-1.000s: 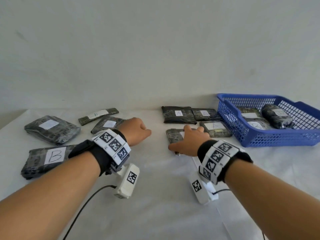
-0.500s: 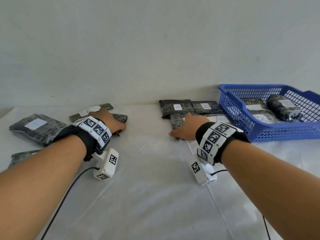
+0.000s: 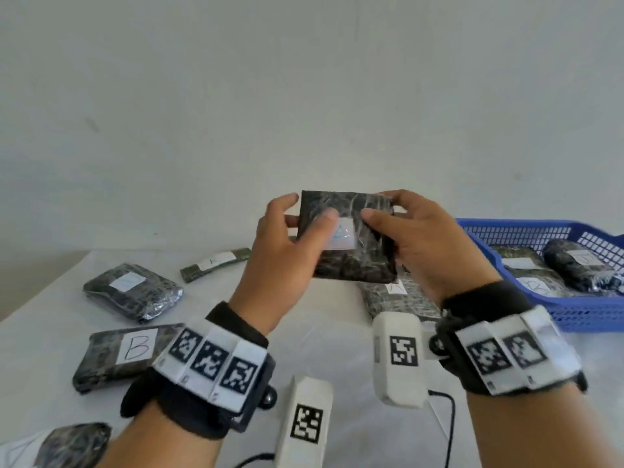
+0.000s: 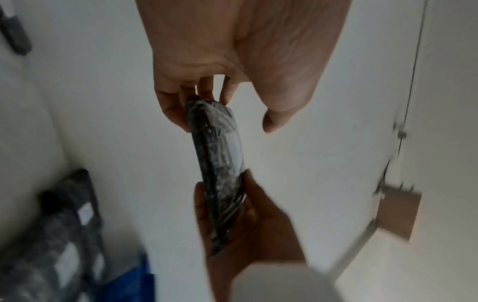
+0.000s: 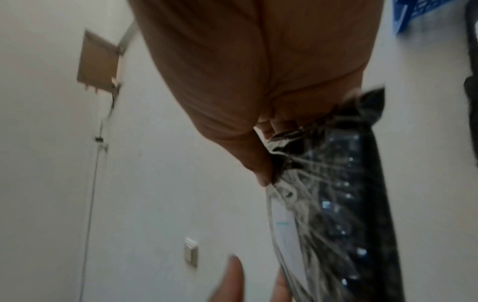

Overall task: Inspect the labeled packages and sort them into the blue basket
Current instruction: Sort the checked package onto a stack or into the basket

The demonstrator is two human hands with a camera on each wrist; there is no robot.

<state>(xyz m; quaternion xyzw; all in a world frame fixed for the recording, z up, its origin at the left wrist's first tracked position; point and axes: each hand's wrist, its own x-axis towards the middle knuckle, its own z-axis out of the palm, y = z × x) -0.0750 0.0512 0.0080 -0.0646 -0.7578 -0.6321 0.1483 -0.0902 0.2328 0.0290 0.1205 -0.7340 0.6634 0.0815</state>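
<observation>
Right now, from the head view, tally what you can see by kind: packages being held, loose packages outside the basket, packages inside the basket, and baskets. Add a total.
blue basket: 1
held package: 1
loose packages: 5
basket packages: 3
Total: 10 visible; more may be hidden.

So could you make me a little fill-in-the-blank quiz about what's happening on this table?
1. Both hands hold up one dark plastic-wrapped package with a white ____ on its front.
2. The blue plastic basket sits to the person's ____.
3. The dark flat package lying near the left hand is marked with the letter ____.

Missing words: label; right; B
</observation>
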